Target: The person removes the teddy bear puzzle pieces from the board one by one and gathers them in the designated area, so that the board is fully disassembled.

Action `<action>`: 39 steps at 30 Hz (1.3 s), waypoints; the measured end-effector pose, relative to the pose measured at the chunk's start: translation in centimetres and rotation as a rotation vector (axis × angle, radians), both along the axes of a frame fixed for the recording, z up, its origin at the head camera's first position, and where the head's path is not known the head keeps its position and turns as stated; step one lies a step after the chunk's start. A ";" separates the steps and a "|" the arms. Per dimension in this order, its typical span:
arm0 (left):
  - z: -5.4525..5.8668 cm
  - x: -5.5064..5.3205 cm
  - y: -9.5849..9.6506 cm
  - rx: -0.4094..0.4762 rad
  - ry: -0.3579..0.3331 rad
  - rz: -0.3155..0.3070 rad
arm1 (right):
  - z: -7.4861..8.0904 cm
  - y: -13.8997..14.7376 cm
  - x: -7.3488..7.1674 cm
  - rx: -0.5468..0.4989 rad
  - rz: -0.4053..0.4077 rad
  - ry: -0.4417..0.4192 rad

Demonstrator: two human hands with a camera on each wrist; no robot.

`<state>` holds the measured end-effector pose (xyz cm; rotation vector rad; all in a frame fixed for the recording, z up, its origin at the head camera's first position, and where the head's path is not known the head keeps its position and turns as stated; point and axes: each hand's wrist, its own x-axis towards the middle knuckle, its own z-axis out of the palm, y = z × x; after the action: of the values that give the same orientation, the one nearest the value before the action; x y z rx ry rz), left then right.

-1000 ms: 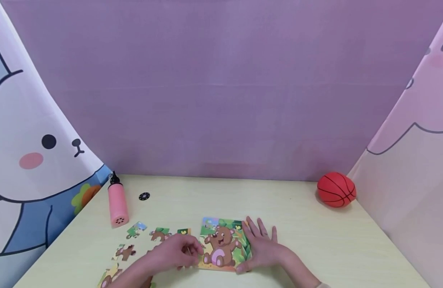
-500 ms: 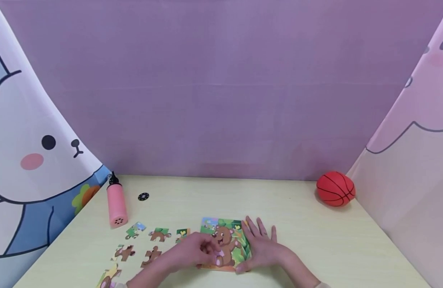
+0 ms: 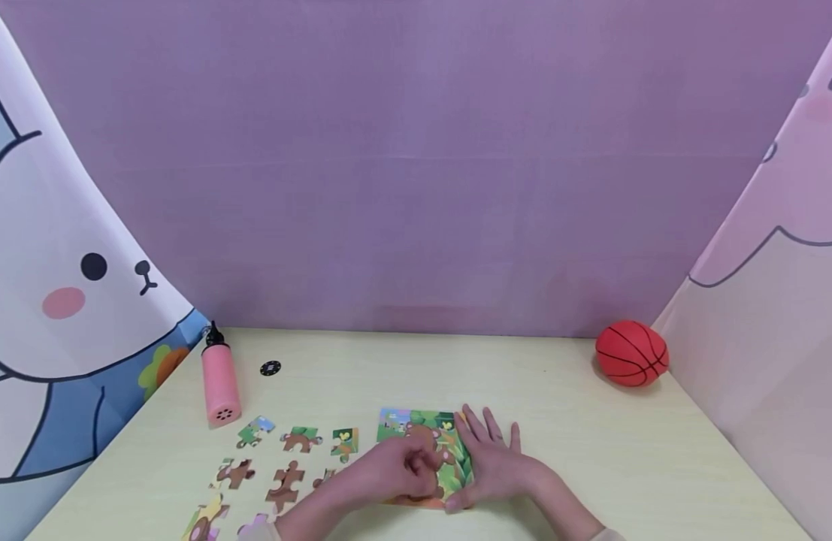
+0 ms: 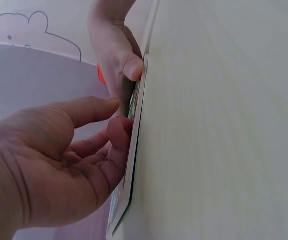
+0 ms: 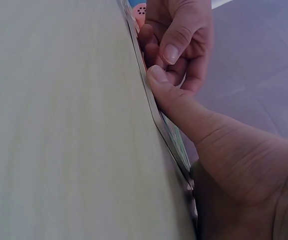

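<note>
In the head view, a thin square bear puzzle board (image 3: pixel 454 481) lies flat at the front middle of the table. My left hand (image 3: pixel 402 469) is over its left and middle part, covering much of the bear. In the left wrist view the left hand's fingers (image 4: pixel 116 137) are curled against the board's face, and the thumb stands apart with nothing pinched. My right hand (image 3: pixel 493 467) rests along the board's right side with fingers spread and straight. Its thumb (image 5: pixel 158 75) lies at the board's near edge.
Several loose jigsaw pieces (image 3: pixel 285 485) lie left of the board, some partly behind the left forearm. A pink pump-like cylinder (image 3: pixel 221 383) with a black tip and a black disc (image 3: pixel 270 368) sit at the back left. A red toy basketball (image 3: pixel 632 353) is at the back right.
My left hand has moved right from the board's left edge onto its middle, hiding more of the bear. More loose pieces show behind it. The right hand has stayed in place.
</note>
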<state>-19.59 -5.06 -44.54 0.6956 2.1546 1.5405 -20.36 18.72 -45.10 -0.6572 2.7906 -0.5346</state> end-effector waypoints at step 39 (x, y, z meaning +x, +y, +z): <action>0.4 -0.3 2.2 0.015 -0.101 0.104 | 0.0 0.3 -0.1 -0.010 0.019 -0.013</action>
<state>-19.91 -2.91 -44.16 0.5065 2.1363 1.6105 -20.49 19.00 -45.13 -0.6794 2.7688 -0.5481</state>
